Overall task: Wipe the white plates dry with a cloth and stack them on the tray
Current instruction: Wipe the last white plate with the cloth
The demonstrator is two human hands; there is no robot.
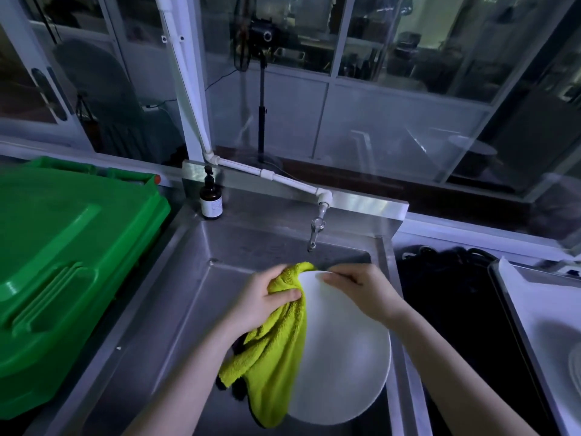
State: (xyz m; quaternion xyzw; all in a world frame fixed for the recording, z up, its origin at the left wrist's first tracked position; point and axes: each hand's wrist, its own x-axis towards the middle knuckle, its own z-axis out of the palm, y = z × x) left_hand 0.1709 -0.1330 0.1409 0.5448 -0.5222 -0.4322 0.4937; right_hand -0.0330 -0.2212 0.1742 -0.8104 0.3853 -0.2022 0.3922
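Plate [342, 350]: white, round and plain. I saw it held tilted over the right side of the sink [188, 309].
Cloth [276, 341]: yellow-green terry, bunched over the plate's left rim and hanging down.
Tray [515, 328]: white-lined, right of the sink. I saw a second plate [576, 366] at its right edge.

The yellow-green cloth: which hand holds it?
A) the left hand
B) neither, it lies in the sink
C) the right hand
A: the left hand grips the cloth against the white plate, while the right hand holds only the plate's far rim.
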